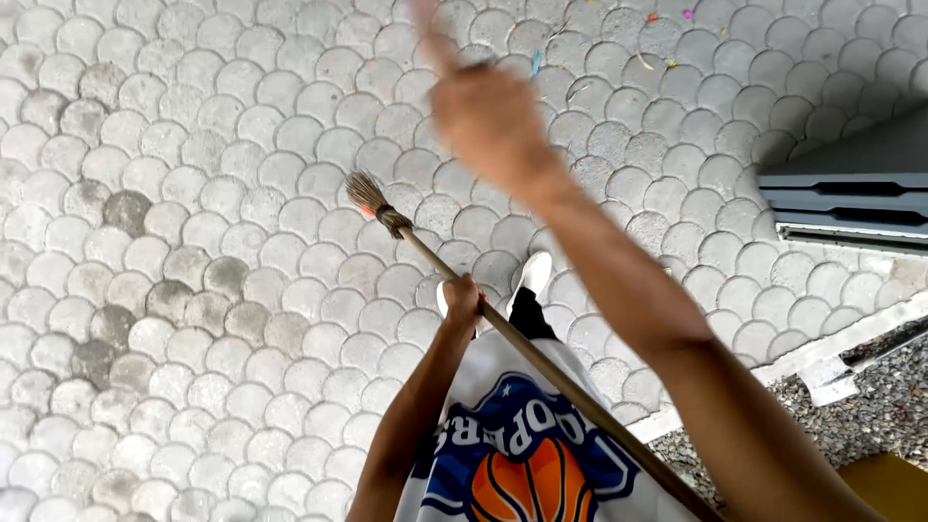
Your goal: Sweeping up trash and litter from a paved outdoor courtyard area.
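Broom with a long brown wooden handle and a small tuft of grey-brown bristles (454, 280) is what I am gripping, and it is running on a slant from the lower right of my view up toward the middle, with the bristle end out ahead of me, over the pavement just beyond my feet. I cannot tell whether the bristles are touching the ground. A dark binding is wrapping the neck where the bristles are meeting the stick. My left hand (462, 300) is closing tightly round the handle partway along it, fingers curled over the wood, arm reaching down in front of my body. My right hand (483, 111) is lifting up close to the camera, well apart from the broom and holding nothing; it is blurred, so I cannot tell how the fingers are set.

Under everything the grey pavement of fan-shaped paving stones (193, 242) is spreading out, some stones darker and stained. I am wearing a white shirt with a blue and orange basketball print (522, 454), dark trousers and a white shoe (535, 274) that is showing just beside the handle. Small coloured scraps of litter (657, 43) are lying on the stones far ahead. A dark grey slatted panel (851, 188) is sitting at the right edge, and gravel (870, 406) is lying beyond a pale kerb (831, 343).
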